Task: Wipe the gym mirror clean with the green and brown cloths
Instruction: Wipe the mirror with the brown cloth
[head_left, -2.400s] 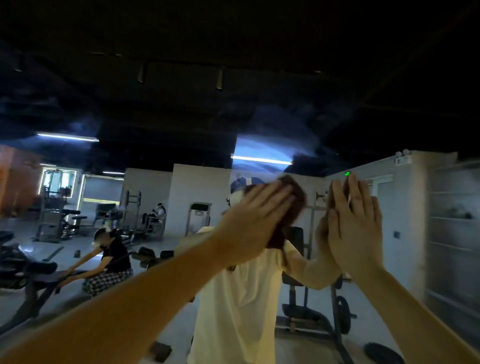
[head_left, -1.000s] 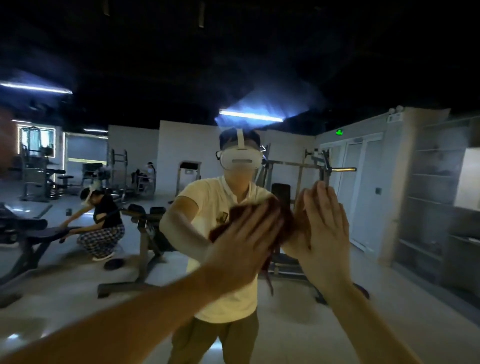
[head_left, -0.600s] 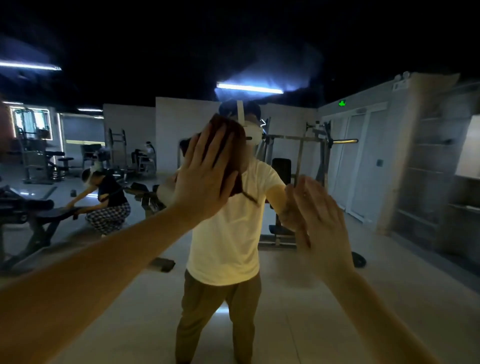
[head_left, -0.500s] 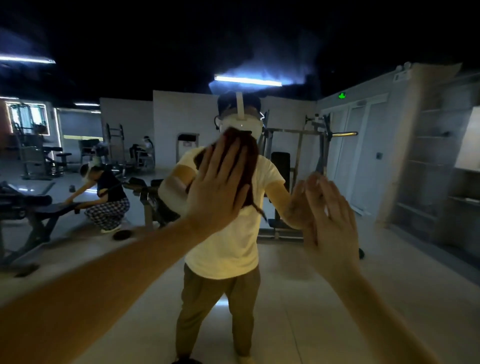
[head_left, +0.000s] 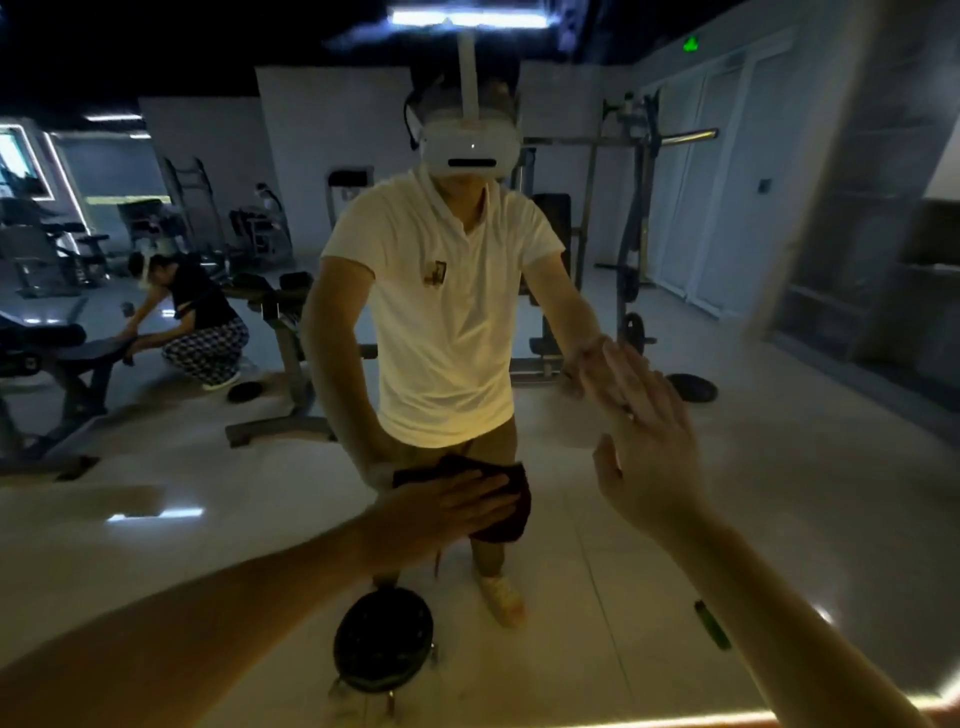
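Observation:
The gym mirror (head_left: 779, 467) fills the view and shows my own reflection in a white shirt. My left hand (head_left: 441, 512) lies flat on the glass low in the middle, fingers spread, pressing the brown cloth (head_left: 506, 512) against it. My right hand (head_left: 644, 441) rests flat on the mirror further right and higher, fingers together, meeting its reflection. I see no cloth under the right hand. No green cloth shows anywhere.
In the reflection, a round black stool (head_left: 383, 642) stands near my feet, a weight bench (head_left: 280, 358) and a crouching person (head_left: 200, 322) are at the left, a rack (head_left: 631, 218) behind. A lit strip (head_left: 675, 719) runs along the mirror's lower edge.
My left hand has swept the brown cloth down the glass from head height to thigh height of the reflection. The right hand stays flat on the mirror, and my view has tilted downward.

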